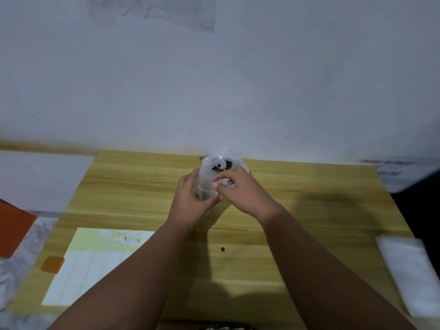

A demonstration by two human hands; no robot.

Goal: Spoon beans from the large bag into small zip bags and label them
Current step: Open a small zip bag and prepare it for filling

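The large clear bag with dark beans stands at the far edge of the wooden table, against the wall. In front of it my left hand grips a small clear zip bag from the left and below. My right hand pinches something small and clear at the small bag's top right; blur hides whether it is a spoon or the bag's edge. One loose bean lies on the table nearer to me.
A sheet of white labels on pale yellow backing lies at the near left, with a few peeled labels near its top. A stack of white bags or paper lies at the right edge. Some orange card lies off the table's left.
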